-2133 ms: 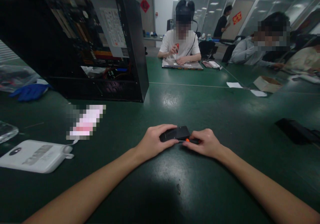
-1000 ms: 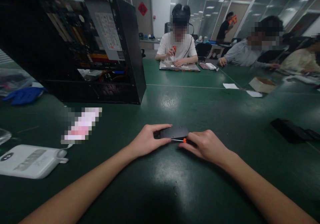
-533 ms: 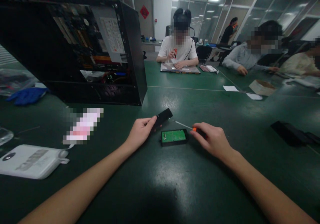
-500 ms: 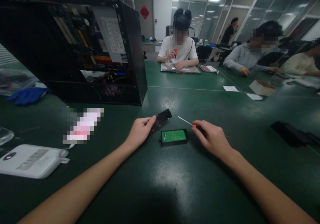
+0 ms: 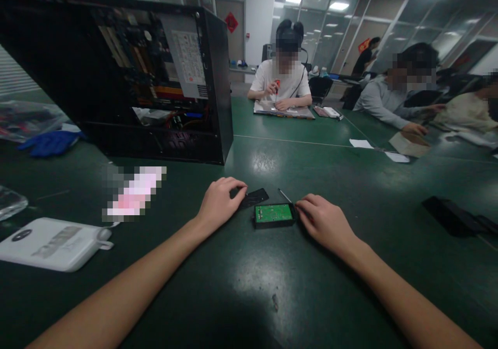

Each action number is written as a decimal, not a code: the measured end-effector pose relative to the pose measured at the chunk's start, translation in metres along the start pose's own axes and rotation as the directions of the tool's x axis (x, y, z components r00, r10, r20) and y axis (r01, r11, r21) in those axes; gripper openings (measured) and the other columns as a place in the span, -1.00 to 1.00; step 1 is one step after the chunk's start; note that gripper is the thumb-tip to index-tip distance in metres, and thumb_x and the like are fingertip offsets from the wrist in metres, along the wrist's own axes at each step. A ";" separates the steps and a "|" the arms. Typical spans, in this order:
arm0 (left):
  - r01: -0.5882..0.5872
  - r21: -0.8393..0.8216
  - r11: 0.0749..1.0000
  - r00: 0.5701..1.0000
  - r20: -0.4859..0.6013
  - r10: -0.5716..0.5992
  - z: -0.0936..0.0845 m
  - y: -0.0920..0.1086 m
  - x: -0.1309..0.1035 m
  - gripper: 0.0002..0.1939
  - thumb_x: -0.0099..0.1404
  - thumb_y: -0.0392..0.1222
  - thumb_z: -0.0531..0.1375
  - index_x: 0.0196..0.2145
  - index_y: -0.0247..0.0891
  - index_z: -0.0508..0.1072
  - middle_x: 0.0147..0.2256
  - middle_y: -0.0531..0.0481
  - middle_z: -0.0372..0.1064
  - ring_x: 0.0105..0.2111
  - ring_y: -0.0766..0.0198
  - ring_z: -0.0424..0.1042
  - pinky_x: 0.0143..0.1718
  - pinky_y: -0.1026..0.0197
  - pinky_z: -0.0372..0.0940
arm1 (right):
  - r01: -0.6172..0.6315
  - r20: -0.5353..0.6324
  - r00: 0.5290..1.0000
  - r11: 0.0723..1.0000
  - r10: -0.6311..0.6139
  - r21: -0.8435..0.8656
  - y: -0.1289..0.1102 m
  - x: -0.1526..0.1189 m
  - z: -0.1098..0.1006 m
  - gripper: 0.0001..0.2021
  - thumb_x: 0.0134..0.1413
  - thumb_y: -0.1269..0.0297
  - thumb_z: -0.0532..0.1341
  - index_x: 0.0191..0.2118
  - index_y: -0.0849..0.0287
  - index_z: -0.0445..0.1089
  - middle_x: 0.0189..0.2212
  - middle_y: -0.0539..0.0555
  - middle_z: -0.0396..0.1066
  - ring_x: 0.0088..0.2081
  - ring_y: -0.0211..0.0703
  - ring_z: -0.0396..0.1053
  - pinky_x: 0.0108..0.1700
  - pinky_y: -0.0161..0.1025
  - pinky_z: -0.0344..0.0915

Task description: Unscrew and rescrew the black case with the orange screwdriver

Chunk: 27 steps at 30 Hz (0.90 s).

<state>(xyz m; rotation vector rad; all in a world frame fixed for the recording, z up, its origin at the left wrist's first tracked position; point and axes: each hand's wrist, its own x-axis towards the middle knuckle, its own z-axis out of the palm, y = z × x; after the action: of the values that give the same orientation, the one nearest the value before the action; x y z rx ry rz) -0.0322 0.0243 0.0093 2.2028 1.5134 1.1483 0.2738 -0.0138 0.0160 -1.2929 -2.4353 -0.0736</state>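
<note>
My left hand [image 5: 220, 201] has its thumb and fingers closed at the left end of a flat black plastic cover [image 5: 257, 197], which lies low at the table surface. Just in front of the cover sits an open black case [image 5: 274, 225] with a green circuit board [image 5: 273, 212] facing up. My right hand [image 5: 324, 217] is at the case's right end, fingers curled around a screwdriver [image 5: 285, 196]. Only its thin metal shaft shows clearly, pointing up and left behind the case; the palm mostly hides its handle.
An open black computer case [image 5: 221, 89] stands at the left. Nearer are a white power bank [image 5: 54, 245] and a blurred-out pink item [image 5: 136, 193]; a blue glove [image 5: 50, 143] lies behind. A black object [image 5: 447, 215] rests at right. Across the green table, a person [image 5: 282, 79] works with a screwdriver.
My left hand has lowered the black cover from a tilted hold down to the table. My right hand has brought the screwdriver down beside the case. The view has shifted slightly.
</note>
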 end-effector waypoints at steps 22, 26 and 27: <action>-0.109 0.140 0.984 0.990 0.110 0.093 0.006 -0.001 -0.007 -0.77 0.48 -0.22 0.15 -0.04 -0.19 0.59 -0.07 -0.12 0.58 -0.08 -0.02 0.49 -0.06 -0.07 0.35 | -0.007 -0.294 0.948 0.932 0.122 0.363 -0.007 0.019 -0.044 -0.31 0.43 0.27 0.10 0.54 0.15 -0.13 -0.45 -0.04 0.34 -0.49 -0.20 0.28 -0.40 -0.22 0.36; -0.140 0.185 0.973 0.983 0.140 0.115 0.003 -0.001 -0.005 -0.78 0.48 -0.24 0.14 -0.10 -0.17 0.61 -0.12 -0.09 0.60 -0.11 0.01 0.50 -0.14 0.00 0.32 | -0.021 -0.504 0.823 0.900 0.262 0.435 0.010 0.064 -0.111 -0.29 0.42 0.17 0.16 0.54 0.13 -0.09 -0.56 -0.09 0.19 -0.56 -0.24 0.07 -0.57 -0.28 0.12; -0.150 0.192 0.970 0.981 0.148 0.122 0.002 -0.002 -0.005 -0.78 0.48 -0.25 0.14 -0.11 -0.17 0.61 -0.13 -0.09 0.60 -0.11 0.02 0.50 -0.14 0.01 0.31 | 0.012 -0.578 0.770 0.899 0.271 0.437 0.012 0.074 -0.126 -0.29 0.40 0.15 0.19 0.53 0.13 -0.04 -0.56 -0.09 0.17 -0.55 -0.24 0.05 -0.57 -0.29 0.10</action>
<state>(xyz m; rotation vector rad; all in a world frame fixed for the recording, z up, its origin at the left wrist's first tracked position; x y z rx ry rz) -0.0325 0.0217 0.0045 2.4984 1.5018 0.8931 0.2846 0.0233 0.1570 -1.0215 -1.6584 0.0504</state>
